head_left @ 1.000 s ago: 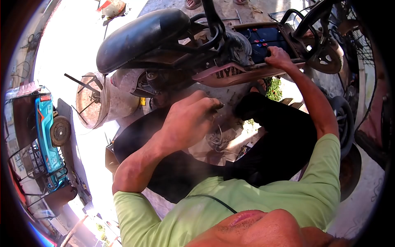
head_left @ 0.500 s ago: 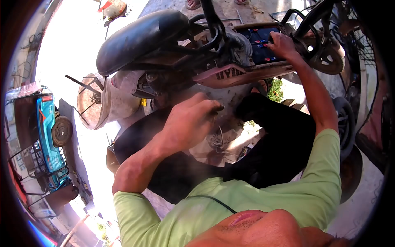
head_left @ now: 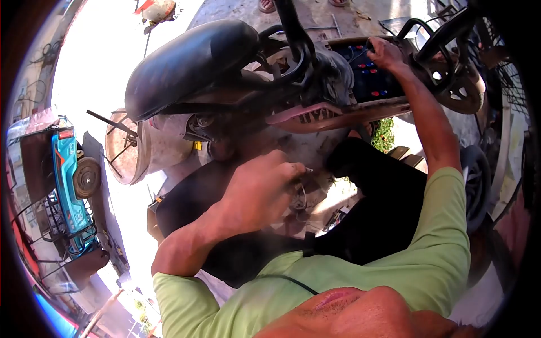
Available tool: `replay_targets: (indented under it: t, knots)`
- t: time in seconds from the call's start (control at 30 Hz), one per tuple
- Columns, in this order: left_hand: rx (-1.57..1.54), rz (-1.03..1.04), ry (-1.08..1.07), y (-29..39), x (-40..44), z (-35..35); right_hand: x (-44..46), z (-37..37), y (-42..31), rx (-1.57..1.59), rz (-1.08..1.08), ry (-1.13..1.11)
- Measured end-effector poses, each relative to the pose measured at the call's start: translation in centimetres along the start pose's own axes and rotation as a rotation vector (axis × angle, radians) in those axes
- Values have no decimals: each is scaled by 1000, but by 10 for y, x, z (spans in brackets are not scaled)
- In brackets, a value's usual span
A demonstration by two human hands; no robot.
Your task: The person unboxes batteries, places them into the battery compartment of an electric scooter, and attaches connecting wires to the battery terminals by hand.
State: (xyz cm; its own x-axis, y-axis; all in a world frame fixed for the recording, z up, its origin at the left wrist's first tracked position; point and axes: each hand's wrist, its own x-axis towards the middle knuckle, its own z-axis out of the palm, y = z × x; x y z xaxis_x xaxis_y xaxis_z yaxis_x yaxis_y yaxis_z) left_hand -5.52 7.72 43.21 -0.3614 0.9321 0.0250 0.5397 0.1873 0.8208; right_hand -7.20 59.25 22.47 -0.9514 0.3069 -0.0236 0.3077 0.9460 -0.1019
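Note:
My right hand (head_left: 387, 55) reaches over the open deck of a small electric scooter (head_left: 315, 119). Its fingers are pinched at the end of a thin wire (head_left: 356, 55), above a dark battery pack (head_left: 367, 80) with red and blue terminals. In front of my torso and above my lap, my left hand (head_left: 260, 188) is curled closed. A small pale tip shows at its fingers, but what they hold is hidden. The scooter's black seat (head_left: 194, 65) lies beyond my left hand, to the upper left.
A dirty whitish bucket (head_left: 166, 143) with metal rods across its top stands left of the scooter. Farther left is a turquoise vehicle (head_left: 70, 183). A dark wheel (head_left: 476, 186) is close to my right arm. Another person's feet (head_left: 266, 5) show at the top.
The scooter and battery pack appear slightly lower and farther right. My right hand has shifted toward the far edge of the pack. The left hand has dropped slightly and stays closed.

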Motion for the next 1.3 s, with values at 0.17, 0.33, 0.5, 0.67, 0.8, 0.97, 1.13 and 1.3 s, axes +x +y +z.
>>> replay_targets:
  t: [0.17, 0.33, 0.5, 0.67, 0.8, 0.97, 1.13, 1.3]
  knots:
    - [13, 17, -23, -5, 8, -2, 8, 14, -1, 9, 2, -14]
    - [0, -18, -52, -11, 17, -1, 6, 28, 3, 38, -29, 51]
    - [-74, -69, -79, -23, 24, 7, 0, 33, 11, 149, -43, 197]
    - [-169, -164, -117, -41, 44, 16, -11, 22, 11, 332, -54, 214]
    - [-231, -217, -134, -49, 82, 33, -13, 12, 10, 375, -30, 172]
    - [-148, -121, -46, -62, 180, 73, -11, 25, 13, 411, -18, 193]
    - [385, -313, -89, -84, 297, 105, -12, 32, 19, 428, -30, 244]
    - [522, -441, -84, -125, 350, 122, -16, 24, 17, 442, -8, 217]
